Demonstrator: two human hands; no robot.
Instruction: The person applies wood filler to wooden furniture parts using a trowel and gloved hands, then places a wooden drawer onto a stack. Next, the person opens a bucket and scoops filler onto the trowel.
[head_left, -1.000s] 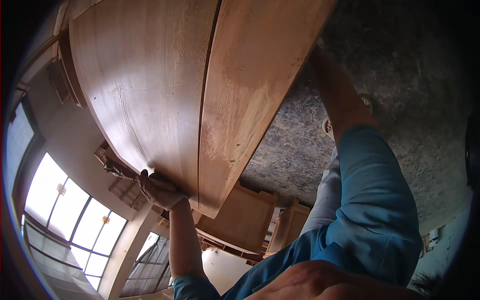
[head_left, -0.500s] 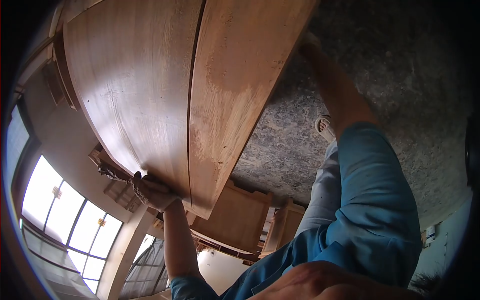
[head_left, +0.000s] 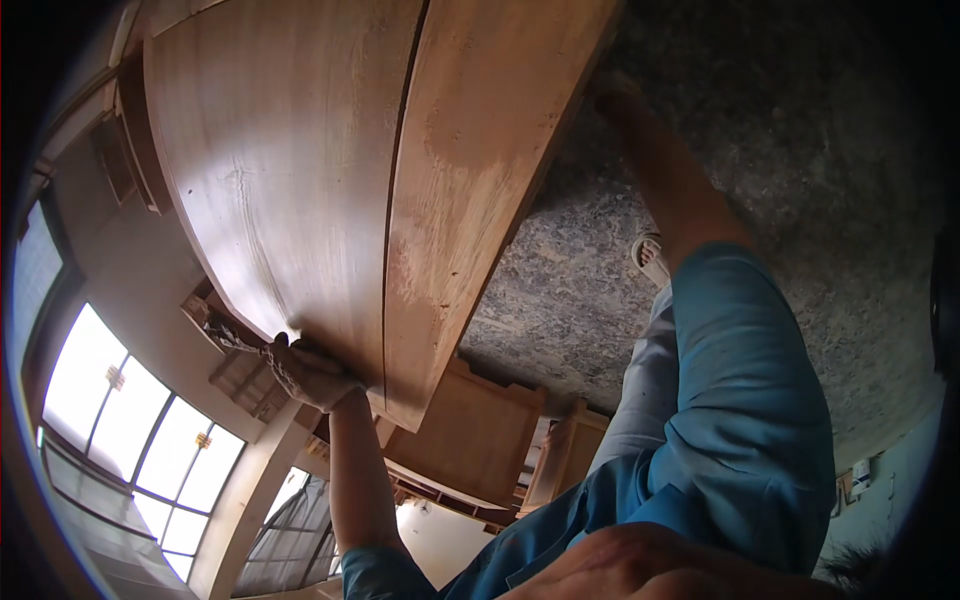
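beyond the left hand (head_left: 315, 378), a wide board (head_left: 290, 170) is warm honey-brown, with fine lengthwise grain and a milky white sheen. a near-black seam (head_left: 388, 225) divides it from a redder, orange-brown plank (head_left: 465, 150), patchy, streaked with paler grain and flecked with small dark spots. to the right of that hand, the floor (head_left: 570, 290) is mottled grey and charcoal, the sleeve (head_left: 745, 390) teal blue, the trousers (head_left: 640, 405) pale grey. left of it, windowpanes (head_left: 78, 370) glow white between dark bars.

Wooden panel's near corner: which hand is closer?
Left: the left hand is at that end of the panel; the right hand is well away, farther up alongside it.
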